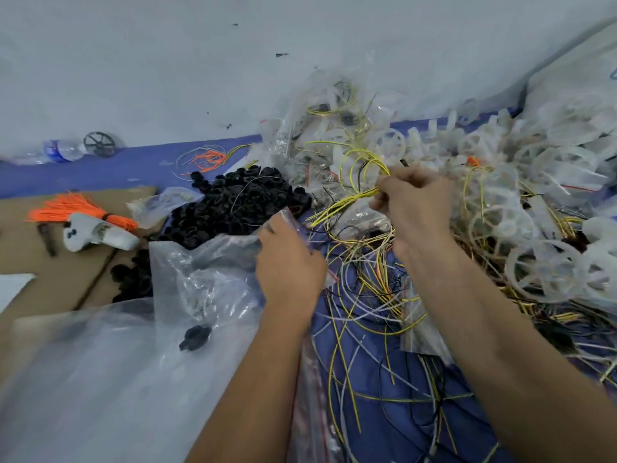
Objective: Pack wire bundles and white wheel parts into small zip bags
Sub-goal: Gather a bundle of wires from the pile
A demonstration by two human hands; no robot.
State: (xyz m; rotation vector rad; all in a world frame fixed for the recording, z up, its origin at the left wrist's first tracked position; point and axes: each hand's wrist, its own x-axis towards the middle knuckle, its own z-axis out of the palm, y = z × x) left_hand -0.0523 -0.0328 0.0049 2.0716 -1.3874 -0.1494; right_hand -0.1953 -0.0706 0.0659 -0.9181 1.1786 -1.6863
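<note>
Right hand (412,208): curled around a small bundle of yellow wires (350,195), lifted above the pile, loops standing up past the knuckles.
Left hand (288,262): pinching a small zip bag (289,218) by its edge, fingers hidden under the palm; bag mouth open or closed, cannot tell.
Gap between bundle and bag: near, not touching; free wire ends pointing down-left toward the bag.
White wheel parts (547,272): heaped on the right side, mixed with filled bags and more wire, none in either hand.
Loose wires (367,329): spread over the blue cloth (100,168) below both forearms, crossing each other.
Risk of tangle: probably the main one; hanging ends able to catch on loose wires below and drag extra strands up with the bundle.
Risk at the bag mouth: thin film held at one edge only, likely to fold shut, so springy loops may miss or push out again.
Risk of spill: black parts (233,205) and a large clear bag (200,282) lying just beside the left wrist, easy to knock with a quick move.
Risk of mixing: orange wires (83,208) well apart on the left, little danger there.
</note>
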